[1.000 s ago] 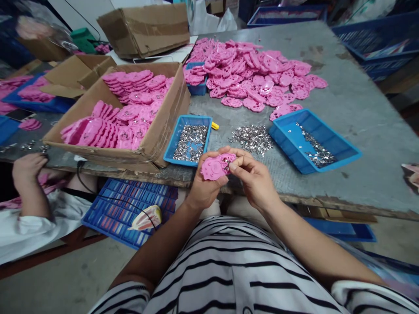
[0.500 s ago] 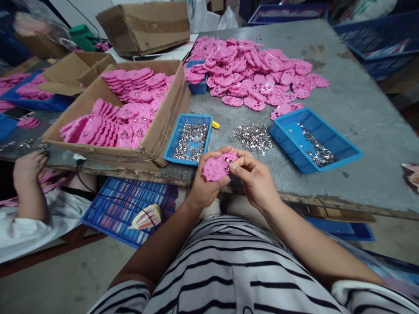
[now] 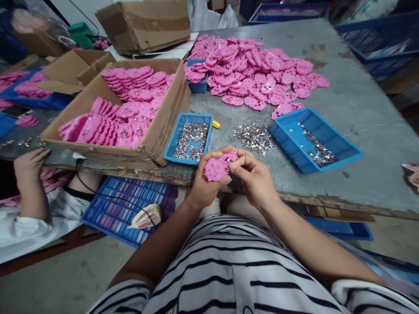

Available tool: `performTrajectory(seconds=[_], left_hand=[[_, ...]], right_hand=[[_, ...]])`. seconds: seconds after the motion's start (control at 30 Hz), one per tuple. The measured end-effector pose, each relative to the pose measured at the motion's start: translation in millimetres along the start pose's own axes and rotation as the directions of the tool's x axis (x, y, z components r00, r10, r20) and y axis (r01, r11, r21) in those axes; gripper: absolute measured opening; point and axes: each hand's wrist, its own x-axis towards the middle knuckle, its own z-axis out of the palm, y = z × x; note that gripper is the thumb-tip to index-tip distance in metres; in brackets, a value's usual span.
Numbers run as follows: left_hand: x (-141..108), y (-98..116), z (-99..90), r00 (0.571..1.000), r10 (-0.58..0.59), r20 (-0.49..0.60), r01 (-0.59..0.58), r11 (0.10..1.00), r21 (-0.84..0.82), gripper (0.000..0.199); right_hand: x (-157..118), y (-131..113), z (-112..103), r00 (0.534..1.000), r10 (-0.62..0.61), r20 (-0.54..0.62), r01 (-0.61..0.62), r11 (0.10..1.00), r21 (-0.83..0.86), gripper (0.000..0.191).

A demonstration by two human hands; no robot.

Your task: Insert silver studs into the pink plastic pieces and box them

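In front of my body, at the table's edge, a pink plastic piece (image 3: 215, 168) with a moulded, wavy outline is gripped by my left hand (image 3: 203, 185), thumb below and fingers behind. My right hand (image 3: 257, 179) is closed at the piece's right end, thumb and forefinger pinching there beside a small shiny metal part (image 3: 228, 160). How far the fingertips hold that metal part is hidden by the thumb. Just beyond my hands lie a loose pile of small metal parts (image 3: 252, 137) and a blue tray (image 3: 166, 152) holding more of them.
A cardboard box (image 3: 160, 144) with stacked pink pieces stands at left. A large heap of pink pieces (image 3: 252, 74) covers the back of the table. Another blue tray (image 3: 343, 150) of metal parts sits at right. At far left is a co-worker's hand (image 3: 31, 163).
My hands and the pink piece stay almost in place; the piece tilts very slightly. The co-worker's hand at the far left has shifted a little.
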Motion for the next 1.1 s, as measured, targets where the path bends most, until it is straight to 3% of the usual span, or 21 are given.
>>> performTrajectory(seconds=[0.17, 0.3, 0.43, 0.53, 0.63, 0.73, 0.8, 0.87, 0.93, 1.1], left_hand=[[0.8, -2.6, -0.1, 1.000, 0.016, 0.022, -0.015, 0.999, -0.051, 0.047], [1.4, -3.7, 1.0, 0.999, -0.034, -0.015, 0.033, 0.998, -0.053, 0.050], [3.0, 0.5, 2.1, 0.998, -0.062, -0.028, 0.060, 0.996, -0.068, 0.056], [3.8, 5.3, 2.4, 0.985, -0.169, -0.035, 0.164, 0.979, -0.124, 0.059], [3.2, 8.0, 2.0, 0.956, -0.290, -0.049, 0.279, 0.948, -0.151, 0.057], [2.0, 6.0, 1.5, 0.922, -0.379, -0.083, 0.365, 0.920, -0.147, 0.056], [1.4, 2.2, 1.4, 0.899, -0.424, -0.109, 0.408, 0.902, -0.143, 0.057], [1.2, -2.6, 1.5, 0.880, -0.459, -0.123, 0.443, 0.886, -0.135, 0.058], [1.7, -7.1, 1.5, 0.868, -0.484, -0.113, 0.470, 0.874, -0.125, 0.057], [6.5, -12.2, 0.4, 0.860, -0.506, -0.071, 0.494, 0.859, -0.132, 0.052]], right_hand=[[0.0, 5.9, 3.1, 0.995, -0.091, -0.035, 0.088, 0.993, -0.077, 0.021], [2.6, 12.9, 4.3, 0.998, -0.042, -0.037, 0.041, 0.999, -0.008, 0.033], [4.1, 12.3, 0.4, 0.999, -0.051, 0.001, 0.051, 0.998, 0.041, 0.026], [9.5, 6.4, -11.6, 0.996, -0.089, -0.015, 0.089, 0.996, -0.032, 0.019], [25.5, -3.0, -39.8, 0.971, -0.218, -0.098, 0.192, 0.955, -0.225, 0.013], [52.3, -14.3, -83.5, 0.928, -0.341, -0.153, 0.196, 0.793, -0.577, 0.010], [72.6, -19.9, -114.0, 0.926, -0.331, -0.181, 0.062, 0.607, -0.793, 0.014], [92.0, -22.4, -139.0, 0.963, -0.201, -0.181, -0.086, 0.405, -0.910, 0.015], [108.7, -22.1, -155.3, 0.988, -0.033, -0.153, -0.141, 0.235, -0.962, 0.018], [131.7, -21.0, -166.1, 0.978, 0.137, -0.160, -0.162, -0.002, -0.987, 0.028]])
